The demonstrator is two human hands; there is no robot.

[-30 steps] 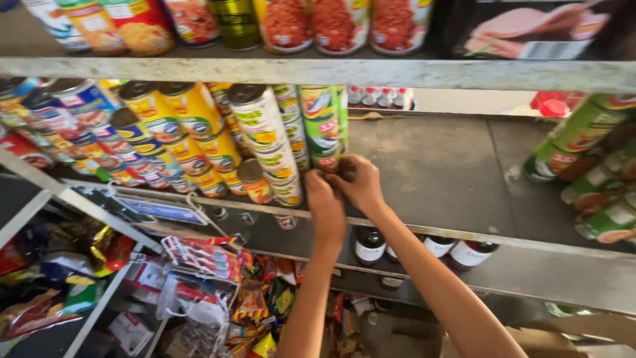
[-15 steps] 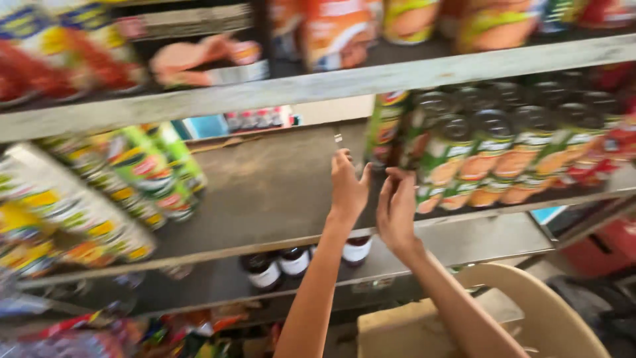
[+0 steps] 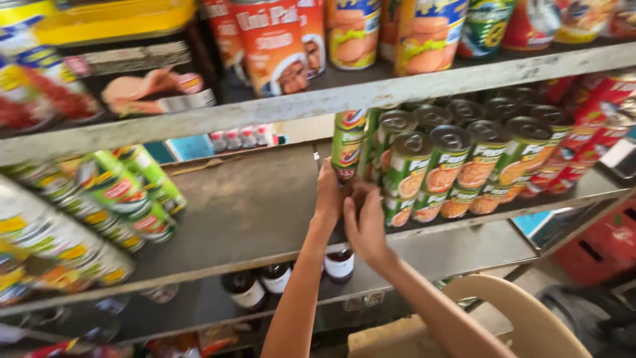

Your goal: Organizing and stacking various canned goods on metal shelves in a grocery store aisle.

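A two-high stack of green cans (image 3: pixel 348 141) stands at the left end of a block of green cans (image 3: pixel 457 166) on the grey middle shelf (image 3: pixel 252 212). My left hand (image 3: pixel 329 193) is wrapped around the left side of the stack's lower can. Pressed against that can's front, just below and to the right, is my right hand (image 3: pixel 363 227). The lower can is mostly hidden behind both hands. The top can leans slightly.
More green and yellow cans (image 3: pixel 129 192) fill the shelf's left end. Tall cans (image 3: pixel 273 46) line the top shelf. Dark bottles (image 3: pixel 339 265) stand on the lower shelf. A beige plastic chair back (image 3: pixel 523 318) and a red crate (image 3: pixel 603 245) are at lower right.
My hands left the cans on the left, crossed the bare shelf to the right and closed on the green can stack. The view swung right with them.
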